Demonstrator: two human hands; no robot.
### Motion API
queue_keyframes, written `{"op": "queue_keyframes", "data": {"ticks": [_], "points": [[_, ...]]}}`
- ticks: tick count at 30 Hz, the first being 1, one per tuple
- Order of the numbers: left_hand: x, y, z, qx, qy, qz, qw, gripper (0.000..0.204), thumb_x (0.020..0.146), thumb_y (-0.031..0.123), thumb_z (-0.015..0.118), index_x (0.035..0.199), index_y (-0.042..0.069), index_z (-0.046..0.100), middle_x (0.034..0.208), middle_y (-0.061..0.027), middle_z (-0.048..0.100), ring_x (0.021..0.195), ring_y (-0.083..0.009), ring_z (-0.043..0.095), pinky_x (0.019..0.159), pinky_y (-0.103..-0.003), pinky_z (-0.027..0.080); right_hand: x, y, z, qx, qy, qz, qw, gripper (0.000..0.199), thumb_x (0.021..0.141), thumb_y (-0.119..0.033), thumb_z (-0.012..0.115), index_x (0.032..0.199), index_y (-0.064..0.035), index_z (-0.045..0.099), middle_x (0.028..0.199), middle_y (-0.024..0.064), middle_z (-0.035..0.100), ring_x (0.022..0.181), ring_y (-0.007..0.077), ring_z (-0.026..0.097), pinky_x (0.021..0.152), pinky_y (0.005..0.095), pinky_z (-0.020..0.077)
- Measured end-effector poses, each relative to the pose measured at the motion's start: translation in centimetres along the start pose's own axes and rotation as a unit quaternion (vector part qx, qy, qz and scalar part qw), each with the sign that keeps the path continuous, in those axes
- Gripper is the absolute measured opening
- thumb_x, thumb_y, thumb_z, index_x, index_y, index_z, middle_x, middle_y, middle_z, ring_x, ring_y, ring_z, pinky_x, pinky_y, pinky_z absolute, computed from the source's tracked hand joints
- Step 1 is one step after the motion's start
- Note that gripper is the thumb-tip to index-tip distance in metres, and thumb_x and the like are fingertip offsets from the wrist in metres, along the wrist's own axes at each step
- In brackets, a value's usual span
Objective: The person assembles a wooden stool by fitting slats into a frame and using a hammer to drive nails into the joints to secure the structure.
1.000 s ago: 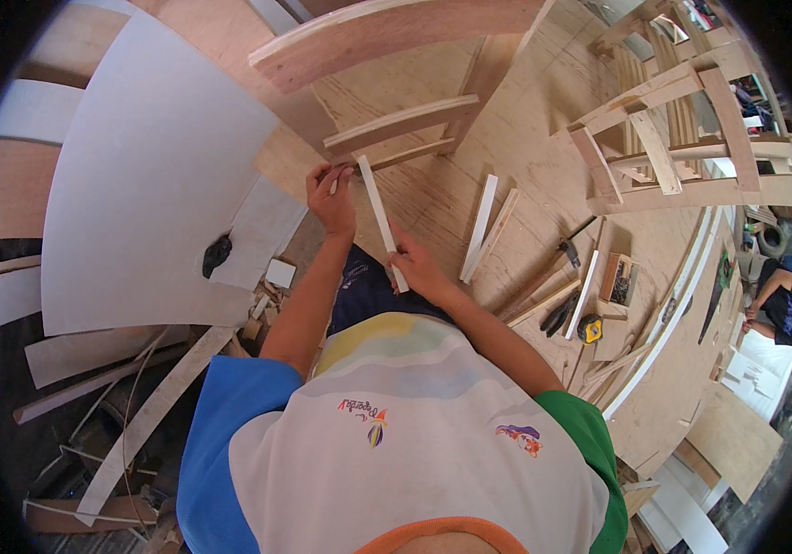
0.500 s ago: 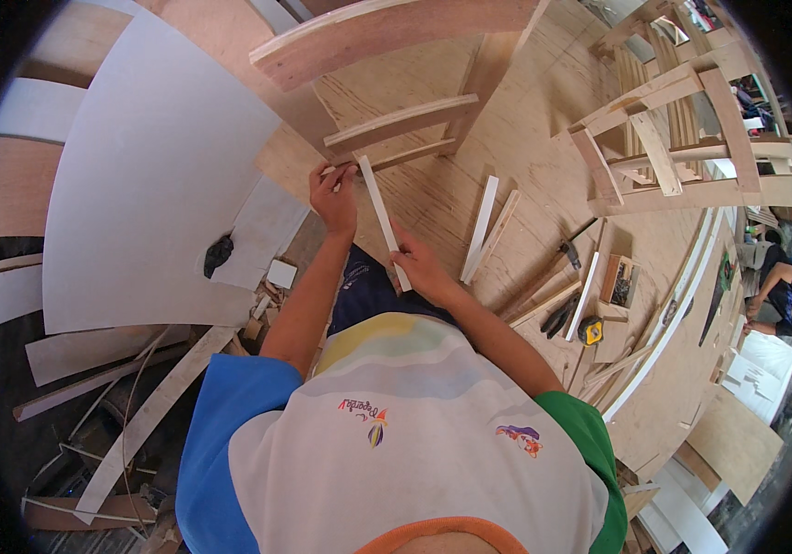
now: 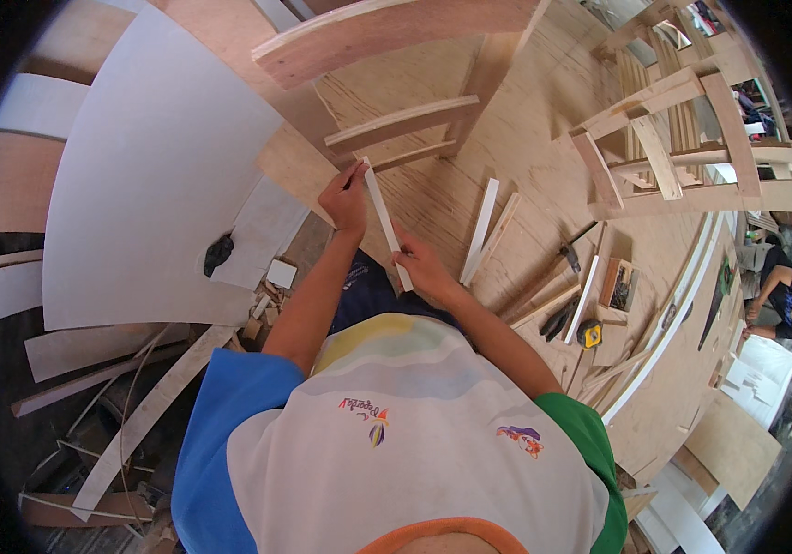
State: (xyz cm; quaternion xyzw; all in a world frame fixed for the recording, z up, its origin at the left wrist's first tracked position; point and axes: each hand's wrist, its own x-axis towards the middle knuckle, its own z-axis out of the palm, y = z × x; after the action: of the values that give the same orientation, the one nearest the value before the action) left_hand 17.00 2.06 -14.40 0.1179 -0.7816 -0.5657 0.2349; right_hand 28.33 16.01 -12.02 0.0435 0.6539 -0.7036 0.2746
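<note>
A slim pale wooden strip (image 3: 381,214) slants in front of me, one end away from me and the other near my lap. My right hand (image 3: 422,268) is closed round its near part. My left hand (image 3: 344,199) is closed at the far end, fingertips pressed against the strip; whether anything else is between them is hidden. Just beyond that end stands a wooden frame with a curved top rail (image 3: 396,42) and a lower crosspiece (image 3: 405,125). To the right, a white-faced strip (image 3: 480,231) and a bare wooden strip (image 3: 498,233) lie on the plywood surface.
On the right lie a hammer (image 3: 570,257), black-handled pliers (image 3: 559,319), a yellow tape measure (image 3: 589,333) and a small wooden box (image 3: 618,283). Another wooden frame (image 3: 738,138) stands farther right. A large white panel (image 3: 156,175) fills the left, above scrap boards. A person (image 3: 777,286) is at far right.
My left hand has turned and shifted slightly right, its fingers closing in at the strip's far end. A thin dark item by those fingers no longer shows. My right hand stays put.
</note>
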Motion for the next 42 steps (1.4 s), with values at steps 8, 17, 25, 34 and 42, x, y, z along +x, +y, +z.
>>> {"op": "queue_keyframes", "data": {"ticks": [8,17,25,34,42], "points": [[0.0,-0.9,1.0,0.072,0.012,0.007,0.997,0.016,0.077,0.013,0.074,0.091,0.005,0.073,0.081,-0.0116,0.071,0.064,-0.0105,0.063,0.061,-0.024,0.047,-0.1,-0.1,-0.1,-0.007,0.009,0.008,1.000,0.064,0.087,-0.001,0.049,0.145,-0.0184,0.029,0.074,0.0068,0.053,0.051,0.0147,0.053,0.046,0.0299,0.0474],[-0.1,-1.2,1.4,0.053,0.031,0.023,0.998,0.016,0.076,0.013,0.074,0.089,0.004,0.073,0.074,-0.0100,0.069,0.061,-0.0105,0.061,0.060,-0.024,0.047,-0.2,-0.6,-0.2,-0.007,0.008,0.019,1.000,0.063,0.087,-0.002,0.049,0.145,-0.0180,0.029,0.075,0.0077,0.055,0.051,0.0145,0.054,0.048,0.0300,0.0480],[-0.2,-0.8,1.5,0.065,0.041,0.016,0.997,0.015,0.074,0.013,0.076,0.085,0.003,0.073,0.071,-0.0097,0.069,0.058,-0.0112,0.060,0.058,-0.025,0.047,0.3,0.5,-0.4,-0.005,0.005,0.003,1.000,0.063,0.087,-0.001,0.048,0.145,-0.0174,0.029,0.076,0.0069,0.054,0.050,0.0143,0.053,0.045,0.0301,0.0479],[-0.4,-1.2,2.1,0.048,0.078,-0.009,0.996,0.015,0.073,0.013,0.077,0.083,0.003,0.073,0.069,-0.0087,0.068,0.057,-0.0110,0.060,0.057,-0.025,0.047,0.1,0.1,-0.7,-0.007,-0.001,0.030,1.000,0.064,0.087,-0.005,0.049,0.145,-0.0227,0.028,0.078,0.0124,0.055,0.050,0.0181,0.055,0.047,0.0315,0.0494],[-0.2,-1.5,2.3,0.060,0.077,-0.010,0.995,0.017,0.074,0.016,0.078,0.081,0.001,0.072,0.065,-0.0079,0.067,0.056,-0.0107,0.059,0.056,-0.025,0.047,0.1,-0.3,-0.9,-0.036,0.006,0.015,0.999,0.064,0.086,-0.003,0.049,0.145,-0.0211,0.030,0.075,0.0075,0.054,0.052,0.0143,0.052,0.047,0.0295,0.0473]]}}
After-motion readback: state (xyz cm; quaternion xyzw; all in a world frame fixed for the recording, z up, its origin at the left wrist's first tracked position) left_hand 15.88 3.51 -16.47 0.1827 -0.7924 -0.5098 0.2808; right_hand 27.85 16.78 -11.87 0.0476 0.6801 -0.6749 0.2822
